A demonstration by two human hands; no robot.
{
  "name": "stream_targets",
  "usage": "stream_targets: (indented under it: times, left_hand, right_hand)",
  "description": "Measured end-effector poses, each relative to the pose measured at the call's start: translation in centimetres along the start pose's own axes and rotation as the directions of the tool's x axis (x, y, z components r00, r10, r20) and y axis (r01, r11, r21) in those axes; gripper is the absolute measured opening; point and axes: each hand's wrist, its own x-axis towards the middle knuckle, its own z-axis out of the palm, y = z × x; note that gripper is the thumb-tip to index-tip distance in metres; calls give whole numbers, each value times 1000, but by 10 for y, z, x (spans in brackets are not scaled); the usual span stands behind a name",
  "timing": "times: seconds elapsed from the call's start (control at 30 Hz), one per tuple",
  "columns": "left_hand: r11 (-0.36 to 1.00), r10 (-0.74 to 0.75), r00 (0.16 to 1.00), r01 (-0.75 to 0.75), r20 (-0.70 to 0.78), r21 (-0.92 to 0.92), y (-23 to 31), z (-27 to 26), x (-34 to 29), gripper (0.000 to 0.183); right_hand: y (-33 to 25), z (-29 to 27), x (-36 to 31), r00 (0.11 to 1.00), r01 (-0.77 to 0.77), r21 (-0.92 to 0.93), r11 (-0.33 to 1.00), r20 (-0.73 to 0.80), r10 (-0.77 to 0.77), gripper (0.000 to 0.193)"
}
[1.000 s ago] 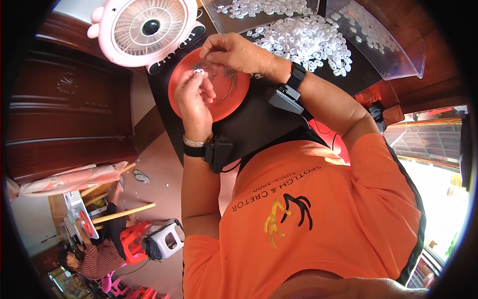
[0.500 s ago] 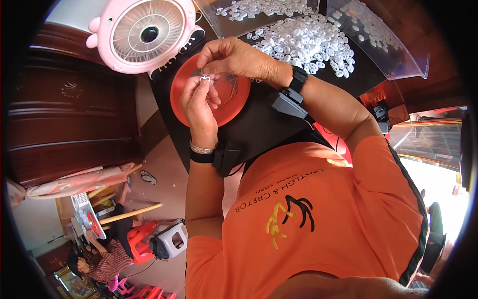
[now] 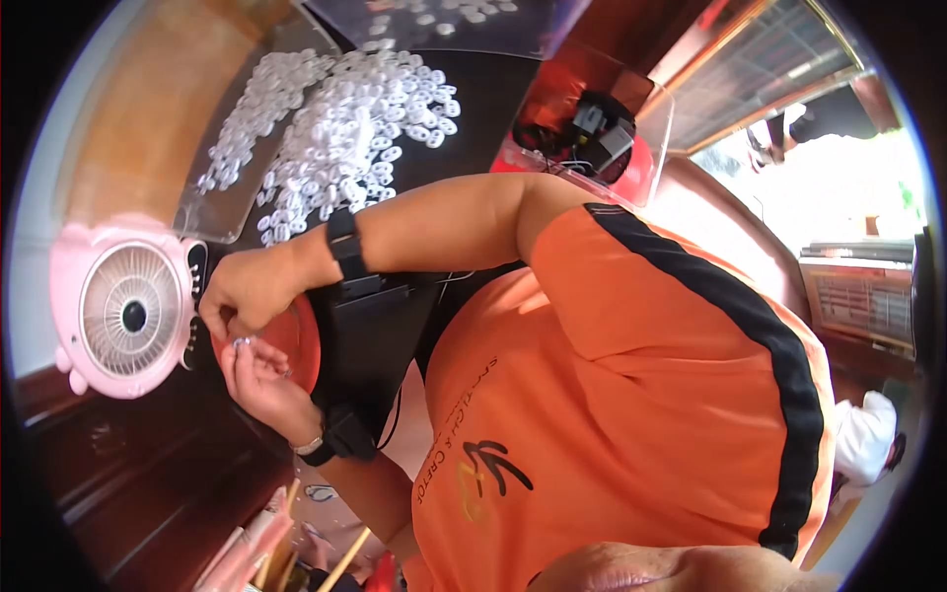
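Observation:
Over a red-orange bowl (image 3: 307,340) at the left of the dark table, my two hands meet. My left hand (image 3: 264,385) is closed, pinching a small white plastic piece (image 3: 243,341) between thumb and fingertips. Just above it, my right hand (image 3: 256,286) is closed too, fingertips bent down close to the piece. Whatever is in the right fingers is hidden. Both hands partly cover the bowl, and its contents are hard to make out. Beyond my right wrist lies a heap of white oval pieces with holes (image 3: 345,133).
A pink fan (image 3: 128,311) stands left of the bowl. Clear plastic trays (image 3: 219,212) with more white pieces lie at the far side. To the right, a clear bin (image 3: 646,118) holds black devices and cables. Another person in white (image 3: 866,439) is at the far right.
The view has swung round, so the hands, bowl and fan now appear further left and lower. My hands stay together over the bowl, the left still pinching the white piece.

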Motion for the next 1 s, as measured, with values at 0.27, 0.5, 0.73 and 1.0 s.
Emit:
stream_targets:
  times: [0.27,0.5,0.73,1.0]
  left_hand:
    - [998,-62,998,62,-19,12,0,-4,5,18]
    - [996,-75,994,71,-78,-49,6,8,1,11]
    - [997,-56,996,52,-72,-57,4,4,1,14]
    - [997,-60,995,56,-84,-48,7,5,0,18]
  right_hand:
    - [-3,-3,3,999,24,-106,994,29,-21,21]
    - [-5,-8,-1,992,116,-90,989,-31,-119,21]
    - [-21,-19,-3,993,-54,156,986,109,37,13]
    - [-26,-16,-2,986,-87,162,983,157,61,9]
